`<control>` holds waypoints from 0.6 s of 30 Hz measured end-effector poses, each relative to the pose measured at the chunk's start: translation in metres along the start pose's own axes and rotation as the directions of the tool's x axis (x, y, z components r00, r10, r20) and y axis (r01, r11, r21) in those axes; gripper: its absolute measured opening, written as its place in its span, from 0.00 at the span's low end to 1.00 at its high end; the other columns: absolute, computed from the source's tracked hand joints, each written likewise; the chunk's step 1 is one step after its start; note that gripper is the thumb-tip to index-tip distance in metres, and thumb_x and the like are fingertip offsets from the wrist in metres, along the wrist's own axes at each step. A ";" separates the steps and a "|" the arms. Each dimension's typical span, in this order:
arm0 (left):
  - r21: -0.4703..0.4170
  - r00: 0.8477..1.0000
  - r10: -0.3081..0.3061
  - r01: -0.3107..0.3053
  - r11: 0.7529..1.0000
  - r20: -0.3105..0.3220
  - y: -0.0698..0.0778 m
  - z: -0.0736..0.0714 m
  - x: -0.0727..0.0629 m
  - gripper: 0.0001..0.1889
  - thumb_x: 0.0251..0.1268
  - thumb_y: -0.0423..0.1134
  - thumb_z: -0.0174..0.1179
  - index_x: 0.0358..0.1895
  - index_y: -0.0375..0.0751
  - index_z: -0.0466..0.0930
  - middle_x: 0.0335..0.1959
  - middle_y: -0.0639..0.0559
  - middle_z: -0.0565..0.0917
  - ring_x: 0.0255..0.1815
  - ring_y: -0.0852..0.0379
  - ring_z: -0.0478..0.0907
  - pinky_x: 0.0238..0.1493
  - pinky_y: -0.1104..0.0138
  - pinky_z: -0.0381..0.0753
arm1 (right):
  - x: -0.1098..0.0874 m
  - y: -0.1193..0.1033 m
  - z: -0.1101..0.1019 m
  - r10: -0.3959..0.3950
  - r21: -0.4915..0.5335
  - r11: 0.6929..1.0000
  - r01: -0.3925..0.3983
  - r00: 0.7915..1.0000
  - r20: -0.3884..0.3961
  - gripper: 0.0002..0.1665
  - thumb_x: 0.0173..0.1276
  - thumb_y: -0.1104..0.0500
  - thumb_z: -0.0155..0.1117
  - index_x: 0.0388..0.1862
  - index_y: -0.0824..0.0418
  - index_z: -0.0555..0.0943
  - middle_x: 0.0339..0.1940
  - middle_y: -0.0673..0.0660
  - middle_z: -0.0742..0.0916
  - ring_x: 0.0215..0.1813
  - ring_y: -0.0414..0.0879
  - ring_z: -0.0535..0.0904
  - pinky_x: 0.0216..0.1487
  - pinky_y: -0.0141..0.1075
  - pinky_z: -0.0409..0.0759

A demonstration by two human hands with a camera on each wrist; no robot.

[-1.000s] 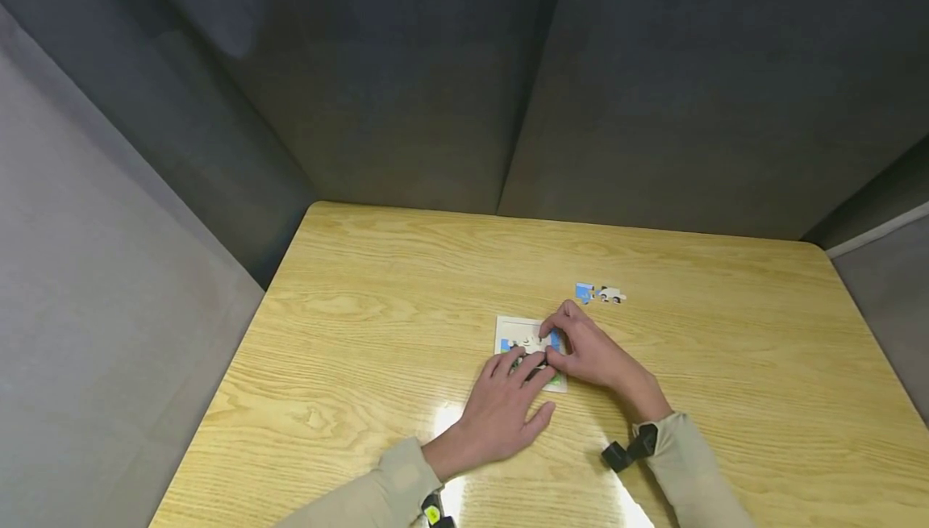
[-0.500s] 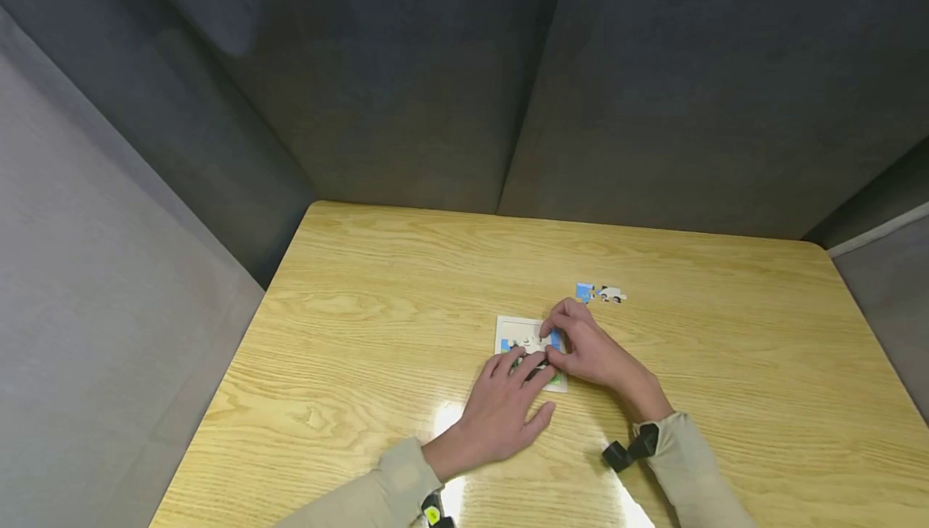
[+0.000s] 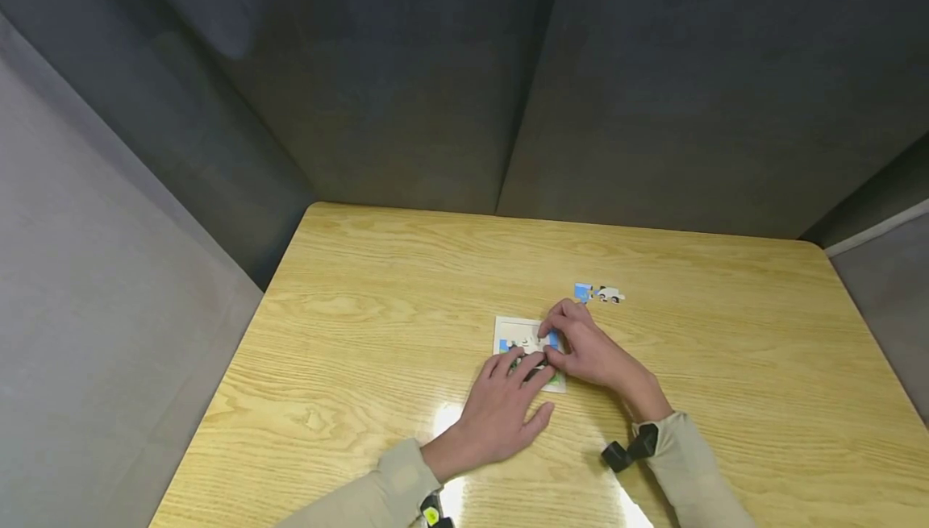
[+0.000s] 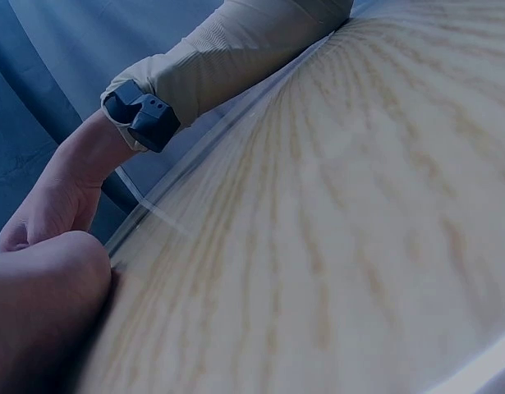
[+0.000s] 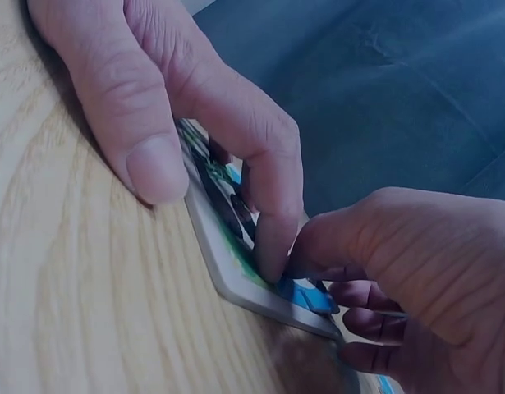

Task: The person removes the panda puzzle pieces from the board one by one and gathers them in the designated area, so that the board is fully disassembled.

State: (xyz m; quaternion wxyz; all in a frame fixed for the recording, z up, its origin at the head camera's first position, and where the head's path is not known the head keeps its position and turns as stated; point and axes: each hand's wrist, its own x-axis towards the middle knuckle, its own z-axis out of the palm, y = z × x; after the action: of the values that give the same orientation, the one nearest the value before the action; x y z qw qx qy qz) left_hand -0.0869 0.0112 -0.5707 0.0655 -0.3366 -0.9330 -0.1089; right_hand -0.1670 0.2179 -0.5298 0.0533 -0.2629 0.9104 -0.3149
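A small jigsaw puzzle in a white tray (image 3: pixel 506 321) lies on the wooden table. Its picture shows black, white, green and blue parts. My left hand (image 3: pixel 499 413) rests on the near half with its fingers spread and pressing down. The right hand (image 3: pixel 584 347) bends over the tray's right side, thumb and index finger curled about a blue-edged puzzle piece (image 3: pixel 554 340). In the right wrist view, the blue piece (image 5: pixel 309 295) sits at the tray's edge beside a left fingertip. My fingers hide much of the picture.
Two loose puzzle pieces lie beyond the right hand: a blue one (image 3: pixel 583 292) and a white one with black marks (image 3: pixel 610 295). Dark fabric panels (image 3: pixel 406 93) stand behind the table (image 3: pixel 363 286). A grey panel (image 3: pixel 109 286) stands at the left.
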 end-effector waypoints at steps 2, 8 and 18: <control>0.002 1.000 0.003 -0.003 1.000 -0.004 0.000 0.000 0.000 0.29 0.83 0.61 0.36 0.79 0.59 0.66 0.79 0.59 0.63 0.79 0.48 0.60 0.76 0.49 0.63 | 0.000 -0.001 0.000 0.009 -0.007 1.000 -0.009 1.000 0.003 0.09 0.65 0.66 0.72 0.42 0.57 0.85 0.50 0.54 0.78 0.55 0.53 0.68 0.55 0.48 0.70; 0.000 1.000 0.005 -0.005 1.000 0.000 0.000 0.000 0.000 0.29 0.83 0.61 0.36 0.79 0.59 0.66 0.79 0.58 0.63 0.79 0.48 0.60 0.76 0.49 0.63 | -0.001 -0.002 -0.001 0.018 -0.003 1.000 -0.018 1.000 0.005 0.11 0.66 0.66 0.72 0.46 0.58 0.83 0.49 0.55 0.78 0.51 0.51 0.68 0.51 0.45 0.70; -0.020 1.000 0.003 -0.003 1.000 0.002 -0.001 0.001 0.000 0.28 0.83 0.61 0.36 0.77 0.60 0.67 0.78 0.58 0.65 0.79 0.47 0.61 0.76 0.49 0.63 | -0.002 0.006 -0.007 0.041 0.056 0.998 -0.039 0.999 -0.034 0.23 0.64 0.61 0.79 0.56 0.64 0.82 0.43 0.56 0.80 0.42 0.46 0.73 0.44 0.38 0.75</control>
State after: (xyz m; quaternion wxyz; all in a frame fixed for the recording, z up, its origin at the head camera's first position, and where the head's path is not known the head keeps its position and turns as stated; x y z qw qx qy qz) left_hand -0.0874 0.0112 -0.5715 0.0614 -0.3386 -0.9315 -0.1177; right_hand -0.1698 0.2267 -0.5282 0.0506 -0.2375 0.9073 -0.3434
